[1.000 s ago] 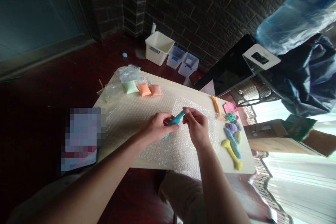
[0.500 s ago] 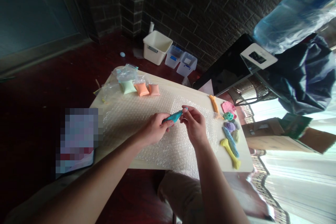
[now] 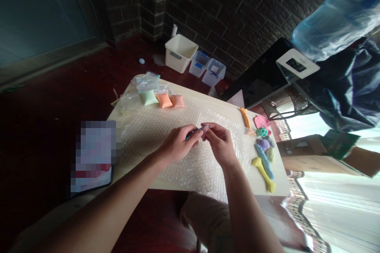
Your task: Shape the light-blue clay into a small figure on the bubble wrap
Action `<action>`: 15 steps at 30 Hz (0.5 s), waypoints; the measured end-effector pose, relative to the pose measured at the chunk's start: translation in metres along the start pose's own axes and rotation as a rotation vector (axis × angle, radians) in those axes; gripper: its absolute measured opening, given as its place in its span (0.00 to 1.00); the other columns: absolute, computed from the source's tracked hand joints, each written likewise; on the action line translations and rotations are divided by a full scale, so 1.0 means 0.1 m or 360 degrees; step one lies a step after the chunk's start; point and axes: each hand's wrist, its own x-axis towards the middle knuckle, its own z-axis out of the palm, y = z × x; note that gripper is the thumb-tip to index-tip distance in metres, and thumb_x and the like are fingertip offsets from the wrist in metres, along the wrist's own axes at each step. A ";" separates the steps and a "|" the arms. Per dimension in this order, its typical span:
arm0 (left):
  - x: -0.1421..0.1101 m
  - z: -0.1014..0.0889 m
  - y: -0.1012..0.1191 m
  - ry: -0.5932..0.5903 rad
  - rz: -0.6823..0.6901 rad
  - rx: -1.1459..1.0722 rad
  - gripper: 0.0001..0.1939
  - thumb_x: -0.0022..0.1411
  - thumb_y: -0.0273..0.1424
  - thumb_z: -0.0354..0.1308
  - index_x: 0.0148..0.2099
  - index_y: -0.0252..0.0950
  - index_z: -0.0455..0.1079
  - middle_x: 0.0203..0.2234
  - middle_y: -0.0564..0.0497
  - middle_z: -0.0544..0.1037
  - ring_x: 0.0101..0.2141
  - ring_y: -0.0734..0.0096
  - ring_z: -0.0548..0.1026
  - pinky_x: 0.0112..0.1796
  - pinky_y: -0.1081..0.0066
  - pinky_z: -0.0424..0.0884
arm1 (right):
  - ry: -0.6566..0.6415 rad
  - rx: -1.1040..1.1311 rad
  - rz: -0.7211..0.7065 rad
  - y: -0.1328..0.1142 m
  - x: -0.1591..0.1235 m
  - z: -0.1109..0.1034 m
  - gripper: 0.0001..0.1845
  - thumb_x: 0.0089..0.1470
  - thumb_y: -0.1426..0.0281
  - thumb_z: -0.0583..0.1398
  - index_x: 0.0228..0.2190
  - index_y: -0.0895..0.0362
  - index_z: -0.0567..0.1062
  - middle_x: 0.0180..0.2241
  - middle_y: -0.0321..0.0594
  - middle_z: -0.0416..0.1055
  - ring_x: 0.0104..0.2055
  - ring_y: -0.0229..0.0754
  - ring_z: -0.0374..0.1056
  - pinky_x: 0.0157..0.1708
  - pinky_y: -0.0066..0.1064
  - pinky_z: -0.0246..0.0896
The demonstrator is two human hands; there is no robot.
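A lump of teal-blue modelling clay (image 3: 189, 134) is held above the bubble wrap, mostly covered by my fingers. My left hand (image 3: 178, 142) is closed round one end, its thumb lying along the clay. At the other end, my right hand (image 3: 220, 142) pinches the clay between thumb and fingers. The two hands meet at the fingertips. Beneath them, bubble wrap (image 3: 181, 170) covers much of the pale table (image 3: 141, 183).
Green, orange and peach clay packets (image 3: 164, 101) lie at the table's far left beside clear bags (image 3: 147, 82). Along the right edge are shaped clay pieces, including a yellow bone shape (image 3: 264, 174) and a blue strip (image 3: 264, 161). A pixelated screen (image 3: 94, 154) stands left.
My hands have drawn closer together, and less of the blue clay shows between them. The whole scene has shifted slightly right as the camera moved.
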 end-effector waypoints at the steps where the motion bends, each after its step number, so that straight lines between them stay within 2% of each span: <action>1: 0.00 -0.01 0.00 0.0010 0.0008 0.0009 0.22 0.74 0.48 0.51 0.37 0.37 0.73 0.25 0.52 0.76 0.28 0.68 0.73 0.32 0.69 0.66 | -0.0023 0.0001 0.0012 -0.01 0.00 0.00 0.11 0.54 0.62 0.73 0.39 0.52 0.86 0.28 0.35 0.76 0.29 0.37 0.68 0.33 0.31 0.65; 5: 0.00 -0.05 0.03 0.0018 0.0036 0.0081 0.18 0.74 0.42 0.52 0.37 0.37 0.73 0.27 0.52 0.77 0.28 0.70 0.72 0.32 0.70 0.65 | -0.0056 0.0002 0.0008 -0.03 -0.01 -0.03 0.16 0.54 0.64 0.74 0.45 0.49 0.85 0.31 0.34 0.77 0.30 0.37 0.69 0.34 0.31 0.66; 9: -0.01 -0.07 0.04 0.0026 0.0063 0.0162 0.16 0.74 0.40 0.52 0.37 0.37 0.72 0.28 0.53 0.77 0.29 0.70 0.73 0.33 0.69 0.64 | -0.0126 -0.0098 -0.0030 -0.06 -0.03 -0.07 0.12 0.54 0.65 0.74 0.42 0.50 0.86 0.34 0.36 0.81 0.33 0.38 0.72 0.37 0.32 0.69; 15: -0.04 -0.10 0.09 0.0035 0.0158 0.0275 0.12 0.72 0.39 0.57 0.51 0.38 0.73 0.38 0.50 0.81 0.37 0.66 0.77 0.39 0.68 0.68 | -0.0141 -0.0223 -0.0051 -0.11 -0.07 -0.12 0.12 0.52 0.65 0.75 0.38 0.53 0.85 0.37 0.40 0.84 0.38 0.43 0.78 0.43 0.38 0.75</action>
